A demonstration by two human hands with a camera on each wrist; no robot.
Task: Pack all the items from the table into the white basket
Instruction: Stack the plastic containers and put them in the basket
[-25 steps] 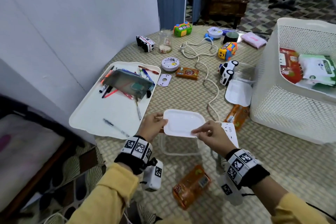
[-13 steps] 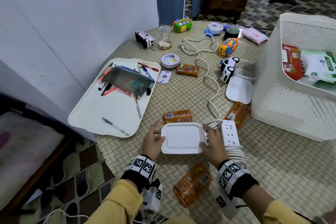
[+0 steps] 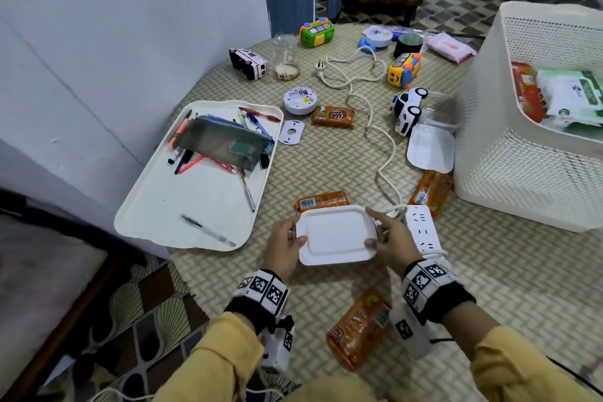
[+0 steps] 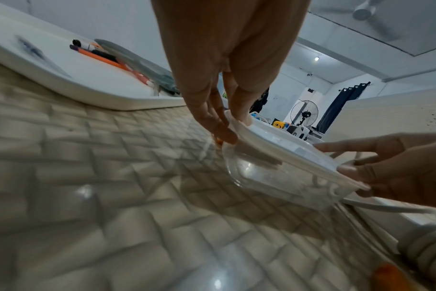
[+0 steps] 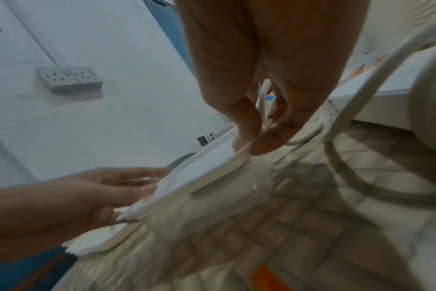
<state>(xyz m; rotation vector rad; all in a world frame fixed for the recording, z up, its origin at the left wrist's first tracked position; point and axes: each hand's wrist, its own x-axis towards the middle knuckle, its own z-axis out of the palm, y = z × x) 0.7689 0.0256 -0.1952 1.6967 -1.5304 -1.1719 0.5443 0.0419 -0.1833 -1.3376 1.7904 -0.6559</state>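
A: What is seen from the head view?

B: A clear box [image 3: 336, 238] with a white lid [image 3: 337, 233] is held near the table [image 3: 489, 271] edge, between both hands. The left hand [image 3: 283, 243] is curled on the left rim, the right hand [image 3: 388, 240] on the right rim. The basket [image 3: 522, 173] stands well apart, at the far right, with some packets already in it. A power strip [image 3: 422, 228] lies just beside the right hand, and an orange pack [image 3: 321, 201] just behind the box.

A: And from the left wrist?

B: The lid rim [image 4: 239, 126] is pinched by the thumb and fingers [image 4: 212, 118] of the left hand. The box [image 4: 274, 177] is seen as transparent; whether it touches the table cannot be told.

A: From the right wrist?

B: The lid corner [image 5: 242, 155] is pinched between the thumb and fingertips [image 5: 249, 126] of the right hand. The cord [image 5: 349, 157] runs close under this hand.

A: How should the step be done well?

B: It is judged that the lid is being closed. The rim should be pressed evenly at all corners until it is seated, because a loose lid could come off during the carry. The cord should be kept out from under the fingers. After that, the box should be lifted level and put in a free part of the basket.
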